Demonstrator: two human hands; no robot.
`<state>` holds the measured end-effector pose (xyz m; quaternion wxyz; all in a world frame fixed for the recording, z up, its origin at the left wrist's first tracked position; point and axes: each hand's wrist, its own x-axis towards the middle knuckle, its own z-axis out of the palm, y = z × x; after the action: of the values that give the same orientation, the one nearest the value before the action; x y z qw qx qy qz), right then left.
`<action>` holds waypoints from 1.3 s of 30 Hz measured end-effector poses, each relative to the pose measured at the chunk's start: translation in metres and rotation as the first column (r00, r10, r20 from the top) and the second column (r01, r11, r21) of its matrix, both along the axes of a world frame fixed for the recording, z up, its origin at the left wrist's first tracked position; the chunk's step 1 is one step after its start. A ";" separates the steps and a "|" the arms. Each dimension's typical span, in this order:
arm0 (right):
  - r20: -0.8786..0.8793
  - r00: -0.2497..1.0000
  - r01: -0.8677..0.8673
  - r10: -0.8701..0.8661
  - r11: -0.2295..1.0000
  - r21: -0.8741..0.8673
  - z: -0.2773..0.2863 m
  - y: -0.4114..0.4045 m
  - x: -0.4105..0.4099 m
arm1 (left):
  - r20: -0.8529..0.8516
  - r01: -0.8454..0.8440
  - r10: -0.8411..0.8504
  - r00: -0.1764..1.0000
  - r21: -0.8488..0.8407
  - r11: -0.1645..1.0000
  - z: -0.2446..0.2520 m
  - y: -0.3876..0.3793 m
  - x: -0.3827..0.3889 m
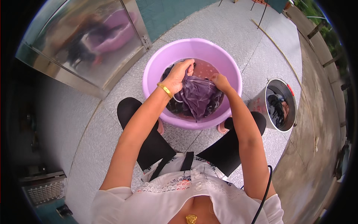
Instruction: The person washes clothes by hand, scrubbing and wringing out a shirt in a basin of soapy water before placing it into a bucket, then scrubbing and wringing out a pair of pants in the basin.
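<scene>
A wet purple garment [197, 93] hangs bunched between both hands over a round lilac plastic basin [193, 124]. My left hand [179, 75], with a gold bangle at the wrist, grips its upper left part. The fingers of my right hand [220, 82] pinch its upper right edge. Below, reddish soapy water [204, 68] fills the bottom of the basin, and dark wet clothes [174, 106] lie in it, partly hidden by the garment and my left hand.
To the right stands a metal bucket [257, 105] with a red grip on its handle, holding wet clothes [277, 109]. A metal-framed door [123, 70] is at the upper left. A long thin pole [279, 51] lies on the floor at the right. A plastic crate [44, 191] sits lower left.
</scene>
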<state>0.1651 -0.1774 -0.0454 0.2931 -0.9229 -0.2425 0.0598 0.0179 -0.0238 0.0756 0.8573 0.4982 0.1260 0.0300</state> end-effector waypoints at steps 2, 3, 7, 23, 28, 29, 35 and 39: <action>-0.367 0.681 -0.608 0.634 0.768 0.200 -0.002 -0.010 -0.002 | 0.008 0.052 -0.052 0.999 0.024 0.998 0.020 0.004 0.010; -0.365 0.673 -0.620 0.643 0.760 0.196 0.013 -0.007 -0.018 | 0.026 0.101 -0.105 0.994 0.108 0.989 0.030 0.002 0.015; -0.616 0.443 -0.309 0.651 0.756 0.577 0.069 0.002 -0.069 | 0.021 0.246 -0.269 0.963 0.337 0.909 0.055 -0.033 0.038; -0.430 0.294 0.505 0.854 0.243 0.828 0.115 -0.036 -0.054 | 0.034 -0.060 0.049 0.998 0.551 0.832 -0.003 0.008 -0.042; -0.409 0.341 0.496 0.846 0.207 0.843 0.146 -0.030 -0.061 | 0.122 0.094 -0.174 0.977 0.484 0.870 -0.001 0.007 -0.043; -0.392 0.351 0.461 0.850 0.207 0.863 0.148 -0.033 -0.055 | 0.131 0.093 -0.177 0.975 0.484 0.870 0.002 0.009 -0.042; -0.439 0.431 0.345 0.788 0.306 0.887 0.146 -0.062 -0.014 | 0.165 -0.032 -0.034 0.986 0.382 0.924 0.027 0.030 -0.036; -0.451 0.371 0.285 0.812 0.362 0.887 0.159 -0.078 -0.017 | 0.285 -0.140 0.086 0.955 0.177 0.974 0.052 0.034 -0.035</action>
<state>0.1482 -0.2556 0.1137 0.7869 -0.3552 -0.2237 0.4523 -0.0175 0.0105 0.1280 0.8104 0.5626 0.0303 0.1606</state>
